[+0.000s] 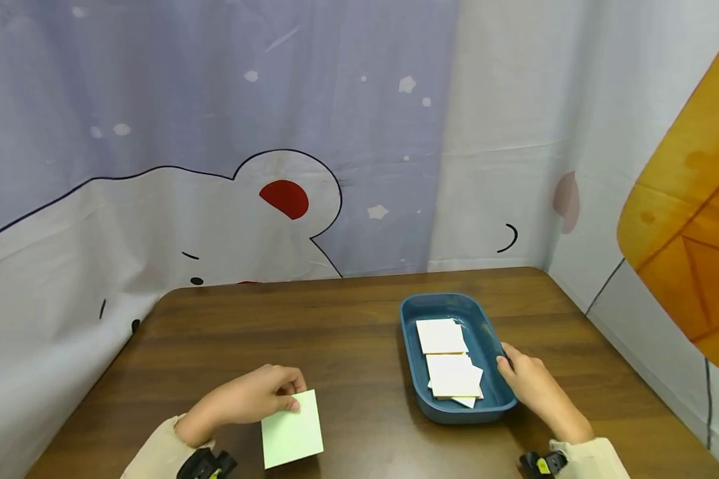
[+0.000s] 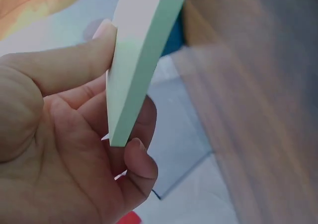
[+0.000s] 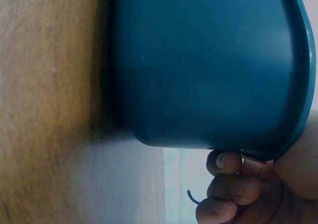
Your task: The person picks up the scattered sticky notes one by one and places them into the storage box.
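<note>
My left hand pinches a pale green pad of sticky notes between thumb and fingers, over the near left part of the table. In the left wrist view the pad shows its thick edge, with the thumb on one face and fingers behind. On the right, a blue plastic bin holds several white square pads, some overlapping at angles. My right hand grips the bin's right side near the rim. The right wrist view shows curled fingers by the bin wall.
Both hands work over a brown wooden table with rounded far corners. A printed curtain hangs close behind the table and along its sides. The bin stands right of the table's middle.
</note>
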